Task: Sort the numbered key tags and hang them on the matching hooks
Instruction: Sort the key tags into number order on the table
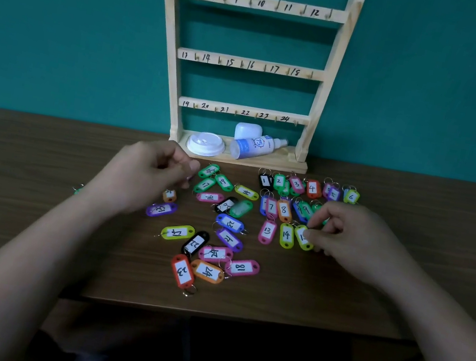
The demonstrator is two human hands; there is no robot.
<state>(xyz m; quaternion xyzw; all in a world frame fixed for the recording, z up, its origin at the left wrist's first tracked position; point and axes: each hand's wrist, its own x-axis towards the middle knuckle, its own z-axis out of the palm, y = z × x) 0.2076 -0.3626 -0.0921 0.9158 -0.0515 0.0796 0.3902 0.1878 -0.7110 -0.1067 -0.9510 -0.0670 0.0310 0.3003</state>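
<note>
A wooden hook rack (250, 65) stands against the wall, its rails numbered 7 to 24, and every visible hook is bare. Coloured numbered key tags lie on the table (32, 223). To the right they sit in ordered rows: tag 1 (265, 181) through tag 6 (351, 196), then tag 7 (271, 207) and tag 8 (284, 210), then tag 13 (267, 231) and tag 14 (286, 235). My right hand (348, 234) pinches the yellow tag 15 (303, 238) beside tag 14. My left hand (151, 177) hovers with loosely curled fingers over the loose pile (213, 239), holding nothing that I can make out.
On the rack's base lie a white cup lid (206, 144), a spray bottle (255, 146) on its side and a white case (247, 131). One green tag (77, 190) lies apart at the left. The table's front edge runs near the bottom.
</note>
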